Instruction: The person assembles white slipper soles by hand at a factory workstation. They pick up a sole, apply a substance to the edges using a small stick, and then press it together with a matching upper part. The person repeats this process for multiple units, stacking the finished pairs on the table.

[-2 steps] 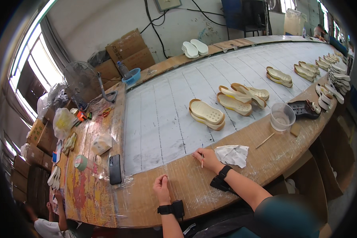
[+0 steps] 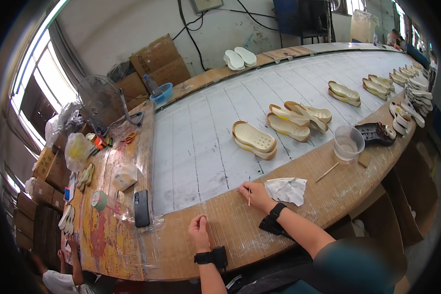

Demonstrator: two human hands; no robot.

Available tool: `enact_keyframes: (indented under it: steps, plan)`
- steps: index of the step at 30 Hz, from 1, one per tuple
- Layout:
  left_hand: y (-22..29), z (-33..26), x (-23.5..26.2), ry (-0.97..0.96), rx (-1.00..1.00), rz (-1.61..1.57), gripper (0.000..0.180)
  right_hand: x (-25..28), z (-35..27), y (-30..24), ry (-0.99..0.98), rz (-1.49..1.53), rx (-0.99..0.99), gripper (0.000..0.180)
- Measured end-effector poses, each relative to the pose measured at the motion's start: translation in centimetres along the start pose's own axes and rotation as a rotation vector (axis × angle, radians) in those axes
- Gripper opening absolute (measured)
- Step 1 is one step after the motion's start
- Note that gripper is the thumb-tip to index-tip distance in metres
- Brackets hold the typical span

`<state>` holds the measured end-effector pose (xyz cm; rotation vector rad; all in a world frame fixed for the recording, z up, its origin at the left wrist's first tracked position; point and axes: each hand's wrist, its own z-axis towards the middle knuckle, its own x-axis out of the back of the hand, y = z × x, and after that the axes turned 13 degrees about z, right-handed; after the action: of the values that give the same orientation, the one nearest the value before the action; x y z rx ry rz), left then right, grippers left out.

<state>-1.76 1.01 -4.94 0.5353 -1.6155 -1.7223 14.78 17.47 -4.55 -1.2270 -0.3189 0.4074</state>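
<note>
so, the right hand (image 2: 257, 196) is clamped on a thin stick (image 2: 249, 199) over the near cardboard edge of the tabletop (image 2: 252, 230), just left of crumpled white paper (image 2: 288, 190); the left hand (image 2: 199, 234) sits farther left along that edge, its fingers curled together

Left grip (image 2: 199, 232) loosely curled; right grip (image 2: 256, 194) pinched, farther forward.

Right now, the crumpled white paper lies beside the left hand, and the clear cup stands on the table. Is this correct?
Not quite: the head view shows the paper beside the right hand. The clear cup does stand on the table.
</note>
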Motion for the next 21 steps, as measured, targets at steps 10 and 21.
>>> enact_keyframes:
  steps: [10, 21]
  plan:
    - [0.5, -0.3, -0.7, 0.008, 0.007, 0.009, 0.013, 1.1, 0.1, -0.3, -0.04, -0.035, -0.092, 0.018]
    - [1.2, -0.6, -1.3, 0.018, 0.002, 0.006, 0.012, 1.6, 0.0, -0.3, -0.01, -0.026, -0.013, 0.02]
